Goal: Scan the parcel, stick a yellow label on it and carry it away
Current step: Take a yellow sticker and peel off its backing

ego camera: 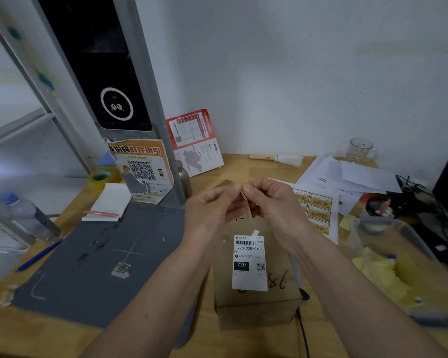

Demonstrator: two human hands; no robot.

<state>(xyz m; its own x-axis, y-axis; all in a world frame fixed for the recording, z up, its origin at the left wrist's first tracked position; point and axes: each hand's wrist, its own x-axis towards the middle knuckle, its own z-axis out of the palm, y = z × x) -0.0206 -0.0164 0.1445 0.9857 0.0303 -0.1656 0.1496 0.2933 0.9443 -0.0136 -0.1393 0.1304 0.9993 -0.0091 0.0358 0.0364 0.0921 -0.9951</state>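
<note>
So the parcel [254,288] sits flat on the wooden surface [243,164], white shipping slip [248,262] facing up. Right above the parcel both hands meet, left hand [212,205] and right hand [274,202], fingers pinched together on a small yellow label [246,205] held edge-on. Just right of the parcel is the sheet of yellow labels [318,208], and further back left stands the scanner post [109,81].

We face a plain white wall [308,68] behind a wooden counter [238,166]. At far left stands a grey metal shelf frame [18,130]; the light is dim and even.
</note>
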